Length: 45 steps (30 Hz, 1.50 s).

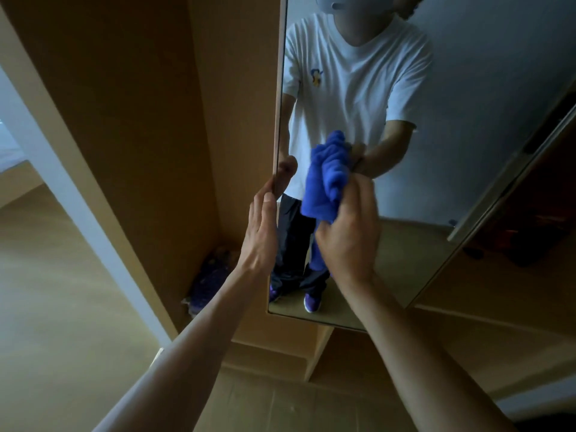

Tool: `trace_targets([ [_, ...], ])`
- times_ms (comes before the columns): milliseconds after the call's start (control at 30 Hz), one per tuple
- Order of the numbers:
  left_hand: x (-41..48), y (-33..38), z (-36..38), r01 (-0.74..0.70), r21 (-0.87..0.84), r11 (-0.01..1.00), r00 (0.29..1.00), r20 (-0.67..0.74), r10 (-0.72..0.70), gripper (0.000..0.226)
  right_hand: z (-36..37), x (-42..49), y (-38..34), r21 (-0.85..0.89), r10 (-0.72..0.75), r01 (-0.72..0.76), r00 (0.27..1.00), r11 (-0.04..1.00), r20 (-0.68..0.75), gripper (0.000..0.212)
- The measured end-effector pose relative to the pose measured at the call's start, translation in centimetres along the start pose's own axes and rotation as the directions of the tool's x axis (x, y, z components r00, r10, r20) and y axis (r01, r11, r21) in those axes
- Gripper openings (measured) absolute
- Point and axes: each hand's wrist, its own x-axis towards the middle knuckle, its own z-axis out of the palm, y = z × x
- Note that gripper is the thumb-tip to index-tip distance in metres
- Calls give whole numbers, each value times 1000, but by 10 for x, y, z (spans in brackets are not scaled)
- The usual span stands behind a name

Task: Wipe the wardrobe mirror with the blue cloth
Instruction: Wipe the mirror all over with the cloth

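Observation:
The wardrobe mirror is a tall panel on a wooden door, angled toward me. My right hand grips a bunched blue cloth against the glass near the mirror's lower middle. The cloth's reflection shows just above it. My left hand has straight fingers that touch the mirror door's left edge. A person in a white T-shirt is reflected in the glass.
The open wooden wardrobe compartment lies left of the mirror, with a dark purple bundle on its floor. A white door frame stands further left. Another wardrobe section is on the right.

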Motion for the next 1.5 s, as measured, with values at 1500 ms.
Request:
trace_targets([
  [1500,-11,-34,-12,155,-111,982,985,89,-146,61,9,-27,-3,-271,-347,483,836,833,425,52],
])
